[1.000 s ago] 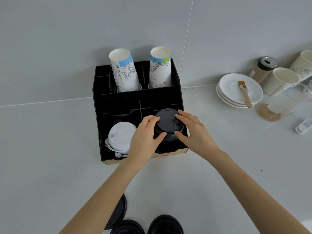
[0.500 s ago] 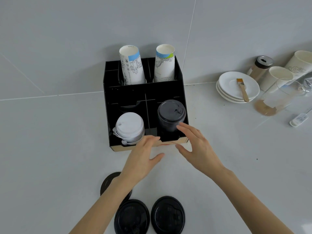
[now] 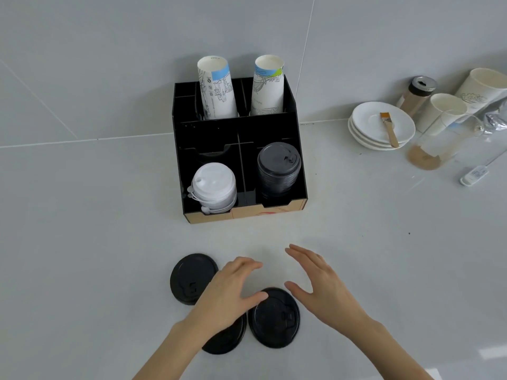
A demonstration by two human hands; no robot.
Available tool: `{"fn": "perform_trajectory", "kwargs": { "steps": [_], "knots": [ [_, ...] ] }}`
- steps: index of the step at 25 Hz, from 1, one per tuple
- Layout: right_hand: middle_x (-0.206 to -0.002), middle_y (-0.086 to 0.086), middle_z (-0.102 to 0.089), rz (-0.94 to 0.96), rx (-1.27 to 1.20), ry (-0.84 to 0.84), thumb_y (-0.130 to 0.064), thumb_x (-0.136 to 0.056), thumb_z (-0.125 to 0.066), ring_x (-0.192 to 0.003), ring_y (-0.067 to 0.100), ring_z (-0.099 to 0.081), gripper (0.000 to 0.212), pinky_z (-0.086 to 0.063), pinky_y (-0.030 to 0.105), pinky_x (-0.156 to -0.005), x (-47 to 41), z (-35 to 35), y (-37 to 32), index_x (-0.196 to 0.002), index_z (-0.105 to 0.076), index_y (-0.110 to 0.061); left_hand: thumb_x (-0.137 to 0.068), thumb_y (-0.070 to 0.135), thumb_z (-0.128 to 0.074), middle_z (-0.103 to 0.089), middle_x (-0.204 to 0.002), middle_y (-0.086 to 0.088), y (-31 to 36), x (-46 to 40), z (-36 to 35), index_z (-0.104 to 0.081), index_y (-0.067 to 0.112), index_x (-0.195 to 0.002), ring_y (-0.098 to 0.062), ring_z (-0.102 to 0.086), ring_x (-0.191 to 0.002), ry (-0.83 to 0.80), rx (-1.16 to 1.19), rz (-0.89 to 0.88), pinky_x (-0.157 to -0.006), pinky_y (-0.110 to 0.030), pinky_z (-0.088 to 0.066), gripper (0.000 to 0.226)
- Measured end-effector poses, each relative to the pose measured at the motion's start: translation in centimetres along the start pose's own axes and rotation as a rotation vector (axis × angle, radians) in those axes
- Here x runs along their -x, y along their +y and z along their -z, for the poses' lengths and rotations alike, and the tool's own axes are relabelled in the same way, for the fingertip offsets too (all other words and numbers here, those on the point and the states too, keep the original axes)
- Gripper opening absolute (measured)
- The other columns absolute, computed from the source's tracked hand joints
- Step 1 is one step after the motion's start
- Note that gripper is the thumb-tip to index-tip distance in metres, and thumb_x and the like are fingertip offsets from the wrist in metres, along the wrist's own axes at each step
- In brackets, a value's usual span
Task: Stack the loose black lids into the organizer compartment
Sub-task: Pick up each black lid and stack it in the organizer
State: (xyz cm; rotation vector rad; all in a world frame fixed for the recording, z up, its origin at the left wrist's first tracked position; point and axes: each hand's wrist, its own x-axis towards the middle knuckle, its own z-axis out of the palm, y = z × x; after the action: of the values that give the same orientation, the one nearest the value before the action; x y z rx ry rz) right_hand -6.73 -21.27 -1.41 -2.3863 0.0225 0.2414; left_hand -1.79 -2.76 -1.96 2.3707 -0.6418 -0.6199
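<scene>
Lids, three loose black ones, lie flat on the counter (image 3: 109, 270) in front of the organizer (image 3: 238, 149); the nearest lid (image 3: 274, 319) sits between the left hand (image 3: 230, 292) and right hand (image 3: 321, 286), both spread wide and empty. Probably light, thin, slightly flexible plastic: pinch at opposite rim edges.

Middle lid (image 3: 227, 338) half under left hand (image 3: 227, 290)

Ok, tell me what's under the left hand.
The left hand hovers open over a loose black lid on the counter, covering most of it; only its lower edge shows. Whether the palm touches it can't be seen.
</scene>
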Motion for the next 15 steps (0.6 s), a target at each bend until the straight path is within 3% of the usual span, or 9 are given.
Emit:
{"fn": "perform_trajectory", "kwargs": {
  "steps": [9, 12, 15],
  "knots": [
    [-0.147, -0.012, -0.020, -0.035, -0.014, -0.148, -0.031, -0.081, -0.059, -0.135, 0.008, -0.020, 0.067, -0.021, 0.024, -0.112, 4.4, -3.3, 0.0, -0.136, -0.020, -0.031, -0.080, 0.045, -0.056, -0.027, -0.142, 0.010, -0.5, 3.1, -2.4, -0.022, 0.029, -0.135, -0.009, -0.022, -0.131, -0.085, -0.106, -0.003, -0.108, -0.024, -0.014, 0.067],
    [-0.144, -0.017, -0.019, -0.002, 0.017, -0.139, -0.031, -0.081, -0.058, -0.134, 0.007, -0.020, 0.069, -0.017, 0.019, -0.108, 5.0, -4.1, 0.0, -0.136, -0.018, -0.032, -0.064, 0.066, -0.038, -0.026, -0.143, 0.010, -0.6, 3.5, -3.1, -0.017, 0.031, -0.136, -0.009, -0.021, -0.131, -0.122, -0.175, -0.021, -0.105, -0.022, -0.011, 0.083],
    [-0.149, -0.011, -0.017, 0.013, 0.045, -0.132, -0.029, -0.081, -0.059, -0.135, 0.008, -0.018, 0.071, -0.015, 0.018, -0.108, 5.1, -4.5, 0.2, -0.137, -0.016, -0.029, -0.055, 0.068, -0.023, -0.026, -0.143, 0.009, -0.9, 3.7, -3.6, -0.015, 0.029, -0.137, -0.011, -0.023, -0.131, -0.144, -0.242, -0.039, -0.108, -0.026, -0.011, 0.091]
  ]
}}
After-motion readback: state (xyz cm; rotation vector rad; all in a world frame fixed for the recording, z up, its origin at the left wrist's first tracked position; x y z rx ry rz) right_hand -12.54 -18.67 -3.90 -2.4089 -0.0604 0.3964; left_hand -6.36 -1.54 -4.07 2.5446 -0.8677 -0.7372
